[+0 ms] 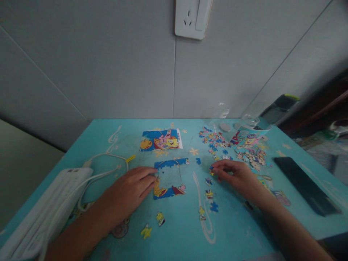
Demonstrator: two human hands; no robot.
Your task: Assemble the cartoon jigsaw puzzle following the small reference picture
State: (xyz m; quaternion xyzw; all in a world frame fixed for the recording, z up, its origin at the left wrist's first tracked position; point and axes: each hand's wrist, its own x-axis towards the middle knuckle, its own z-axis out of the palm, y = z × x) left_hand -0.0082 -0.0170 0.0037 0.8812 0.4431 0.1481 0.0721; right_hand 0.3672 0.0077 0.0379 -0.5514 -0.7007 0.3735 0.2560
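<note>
My left hand (141,183) lies on the table with fingers stretched out, fingertips touching the left side of a partly joined jigsaw puzzle (167,193). The puzzle has a blue top strip, a yellow left side and a bottom strip with red; its middle and right side show bare table. My right hand (233,174) pinches a small blue and yellow puzzle piece (211,169) between thumb and forefinger. Below that hand lie a yellow piece (209,194) and a blue piece (214,207). A lone blue piece (198,161) sits right of the puzzle's top strip.
A cartoon picture sheet (161,140) lies behind the puzzle. Loose pieces (213,139) are heaped at back right beside a clear printed tub (248,136). A white power strip (51,214) with cables stands left; a dark flat bar (306,185) lies right.
</note>
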